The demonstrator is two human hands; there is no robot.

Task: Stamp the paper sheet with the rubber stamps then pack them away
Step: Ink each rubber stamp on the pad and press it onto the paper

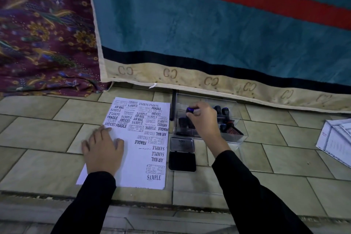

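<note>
- Closest in, the left hand (103, 150) lies flat on the white paper sheet (136, 159), fingers (95, 135) straight and spread, holding nothing, just pressing it to the beige tiled floor (47, 161).
- The sheet is already pretty full of black prints: SAMPLE, AIR MAIL, FRAGILE, FAX OUT.
- Just right of it sits an open black ink pad tin (182, 158), lid flipped back.
- Past that, the right hand (204, 119) pinches a dark rubber stamp with a blue top (190, 110) by its fingertips over the clear plastic box (239, 135).
- More dark stamps (226, 111) stand inside the box.
- Behind everything hangs a teal blanket with a red stripe (190, 24), with a purple floral cloth (38, 34) to its left.
</note>
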